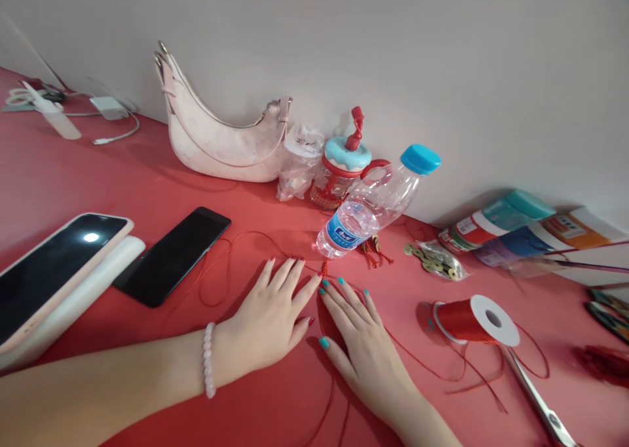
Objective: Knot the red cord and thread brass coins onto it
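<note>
My left hand (272, 312) lies flat on the red tabletop, fingers spread, with a beaded bracelet (208, 360) at the wrist. Close beside it my right hand (362, 343) also rests flat, its fingers stretched out. Both sets of fingertips are near a short knotted red cord (325, 267) in front of the water bottle (361, 221); whether a finger presses on it I cannot tell. Thin red cord (330, 401) runs from between the hands towards the front edge. To the right are a spool of red cord (462, 320) and scissors (538, 398).
Phones (174, 257) lie at left. Along the wall stand a pale handbag (226, 149), a wrapped cup (301, 158) and a lidded jar (339, 172). Bagged brass coins (437, 261) and paint containers (496, 217) are at right. A charger (109, 107) sits at far left.
</note>
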Demonstrator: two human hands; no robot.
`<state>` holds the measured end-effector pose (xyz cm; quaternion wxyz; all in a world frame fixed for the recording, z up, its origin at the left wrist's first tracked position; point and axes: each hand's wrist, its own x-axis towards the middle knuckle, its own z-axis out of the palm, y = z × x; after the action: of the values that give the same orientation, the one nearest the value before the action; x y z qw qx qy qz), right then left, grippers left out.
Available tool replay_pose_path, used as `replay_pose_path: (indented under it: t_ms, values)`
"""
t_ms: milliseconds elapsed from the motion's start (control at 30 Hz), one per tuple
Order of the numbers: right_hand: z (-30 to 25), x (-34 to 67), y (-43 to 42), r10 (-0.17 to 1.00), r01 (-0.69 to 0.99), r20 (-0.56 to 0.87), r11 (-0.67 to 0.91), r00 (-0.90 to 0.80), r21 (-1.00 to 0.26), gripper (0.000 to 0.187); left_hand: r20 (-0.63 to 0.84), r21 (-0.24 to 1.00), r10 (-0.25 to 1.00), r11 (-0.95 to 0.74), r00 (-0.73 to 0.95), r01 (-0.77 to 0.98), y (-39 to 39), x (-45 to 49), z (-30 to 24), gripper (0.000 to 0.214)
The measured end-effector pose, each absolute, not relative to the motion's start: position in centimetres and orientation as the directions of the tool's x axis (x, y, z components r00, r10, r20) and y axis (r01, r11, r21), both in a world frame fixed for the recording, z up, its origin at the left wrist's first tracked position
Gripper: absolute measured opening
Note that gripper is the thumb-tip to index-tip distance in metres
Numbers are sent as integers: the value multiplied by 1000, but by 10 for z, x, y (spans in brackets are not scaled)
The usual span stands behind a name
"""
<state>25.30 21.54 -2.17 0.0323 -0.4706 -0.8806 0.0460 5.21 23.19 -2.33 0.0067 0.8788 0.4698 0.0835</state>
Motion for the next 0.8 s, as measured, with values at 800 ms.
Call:
replay_pose_path:
  t_ms: [800]
  values:
    - [-11, 239, 211, 848, 820, -16, 507, -530, -266, 57, 102, 233, 681, -725, 725, 648, 258, 47, -18, 69]
